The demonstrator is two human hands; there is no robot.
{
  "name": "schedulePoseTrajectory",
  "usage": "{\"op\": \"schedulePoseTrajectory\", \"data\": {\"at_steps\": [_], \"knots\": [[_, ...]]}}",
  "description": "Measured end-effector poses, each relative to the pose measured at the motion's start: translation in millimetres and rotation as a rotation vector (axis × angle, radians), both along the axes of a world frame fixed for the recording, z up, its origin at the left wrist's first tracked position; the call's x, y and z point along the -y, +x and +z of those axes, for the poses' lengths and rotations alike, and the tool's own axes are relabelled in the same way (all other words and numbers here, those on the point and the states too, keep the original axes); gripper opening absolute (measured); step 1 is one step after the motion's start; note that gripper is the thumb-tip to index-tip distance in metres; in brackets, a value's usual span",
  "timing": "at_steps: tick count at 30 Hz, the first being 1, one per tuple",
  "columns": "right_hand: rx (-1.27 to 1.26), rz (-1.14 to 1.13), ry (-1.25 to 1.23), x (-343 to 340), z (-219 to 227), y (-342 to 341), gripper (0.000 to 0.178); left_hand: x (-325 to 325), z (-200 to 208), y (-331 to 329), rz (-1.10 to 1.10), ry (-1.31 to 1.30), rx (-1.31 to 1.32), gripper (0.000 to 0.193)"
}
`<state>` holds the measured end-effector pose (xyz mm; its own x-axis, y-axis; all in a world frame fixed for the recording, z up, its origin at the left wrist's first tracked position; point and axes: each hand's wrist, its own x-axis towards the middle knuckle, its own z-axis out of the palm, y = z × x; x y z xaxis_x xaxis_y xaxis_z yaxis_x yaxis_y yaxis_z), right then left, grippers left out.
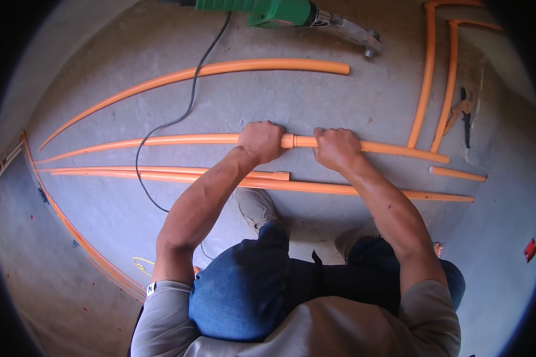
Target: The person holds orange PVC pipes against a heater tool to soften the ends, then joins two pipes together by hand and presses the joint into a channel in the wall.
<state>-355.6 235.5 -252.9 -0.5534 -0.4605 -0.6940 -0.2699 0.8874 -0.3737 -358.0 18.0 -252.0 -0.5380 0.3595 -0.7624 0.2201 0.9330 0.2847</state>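
Both my hands grip one long orange pipe run that lies crosswise in front of me. My left hand (pixel 261 142) is closed around the left pipe (pixel 190 140), just beside a short orange coupling (pixel 288 141). On the other side of that coupling, my right hand (pixel 337 146) is wrapped round the right pipe (pixel 393 149). The coupling sits between my two fists and joins the pipes; how deep each end goes inside is hidden. Nearer to me, under my forearms, lie more orange pipes (pixel 321 187), one with a widened end (pixel 281 175).
A green pipe-welding tool (pixel 280 12) lies at the far side, its black cord (pixel 192 98) crossing the pipes. Beyond my hands rests a curved-looking orange pipe (pixel 268 64). Right are upright orange pipes (pixel 424 83), pliers-like cutters (pixel 466 113) and a short pipe (pixel 458 174).
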Motion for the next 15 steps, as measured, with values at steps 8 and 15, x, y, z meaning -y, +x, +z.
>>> {"op": "schedulePoseTrajectory", "data": {"at_steps": [8,15], "knots": [[0.001,-0.016,-0.01,1.7,-9.3,3.2,0.026,-1.5,-0.1,-0.3,0.014,0.003,0.018,0.021],[0.028,-0.024,-0.008,3.8,-8.7,1.3,0.027,0.0,-2.8,0.9,0.031,0.011,0.017,0.02]]}}
